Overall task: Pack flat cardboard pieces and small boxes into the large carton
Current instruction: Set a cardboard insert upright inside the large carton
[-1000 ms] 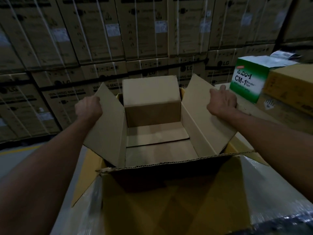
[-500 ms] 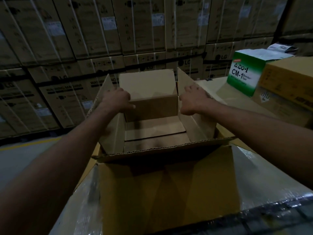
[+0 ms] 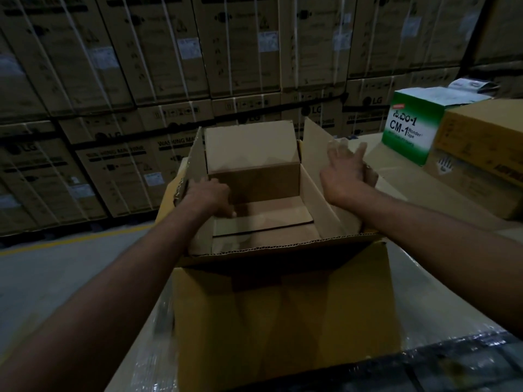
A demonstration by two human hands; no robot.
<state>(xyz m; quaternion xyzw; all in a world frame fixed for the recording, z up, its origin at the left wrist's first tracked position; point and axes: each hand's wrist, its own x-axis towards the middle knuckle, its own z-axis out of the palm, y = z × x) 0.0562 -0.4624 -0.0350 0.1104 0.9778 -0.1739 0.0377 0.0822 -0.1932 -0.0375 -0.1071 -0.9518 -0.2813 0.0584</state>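
The large brown carton (image 3: 283,306) stands open in front of me on a plastic-wrapped surface. Its far flap (image 3: 249,145) is upright and its right flap (image 3: 317,176) leans up beside it. A flat cardboard piece (image 3: 271,219) lies on the bottom, its near edge showing as a dark line. My left hand (image 3: 209,198) reaches down inside along the left wall, fingers bent, fingertips on that flat piece. My right hand (image 3: 343,171) is blurred, fingers spread, just outside the right flap and holding nothing.
A green and white tape box (image 3: 410,131) and a yellow-brown box (image 3: 481,137) sit on a stack to the right. Strapped washing-machine cartons (image 3: 169,52) form a wall behind. Grey floor with a yellow line (image 3: 70,241) lies to the left.
My left hand has dropped from the left flap's top down into the carton. My right hand has moved out past the right flap and spread its fingers. The side flaps stand steeper than one second ago.
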